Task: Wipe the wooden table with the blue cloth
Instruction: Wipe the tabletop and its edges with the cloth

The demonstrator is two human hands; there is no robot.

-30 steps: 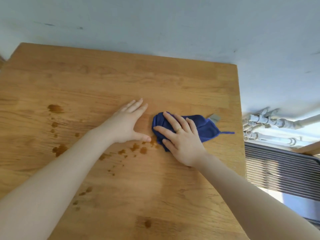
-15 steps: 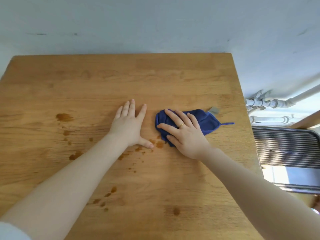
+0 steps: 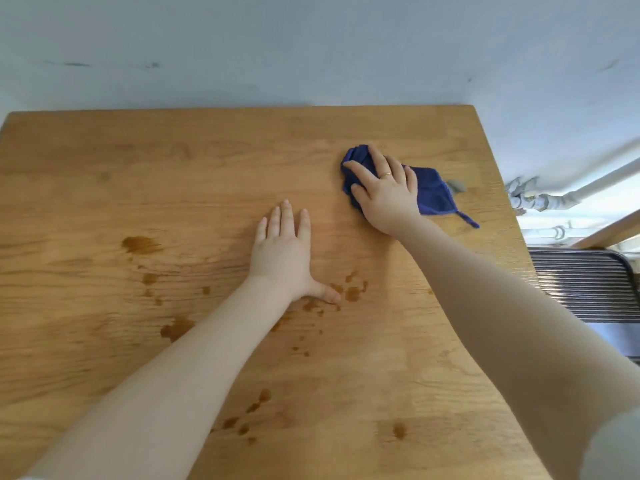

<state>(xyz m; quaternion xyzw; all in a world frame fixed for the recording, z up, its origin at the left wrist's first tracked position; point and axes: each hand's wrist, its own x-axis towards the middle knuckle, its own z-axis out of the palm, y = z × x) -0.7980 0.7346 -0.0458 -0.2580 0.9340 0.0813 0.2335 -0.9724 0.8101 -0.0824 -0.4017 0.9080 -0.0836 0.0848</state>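
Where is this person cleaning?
Probably a room at home, though that's a guess. A wooden table stands against a pale wall, with heating pipes and a ribbed radiator beside it.

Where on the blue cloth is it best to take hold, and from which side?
Probably the bunched middle of the blue cloth, from above. It lies flat and crumpled on the wooden table, so no edge stands up to pinch. The right hand already presses there with spread fingers; the thin loop trailing at its right corner would only drag it.
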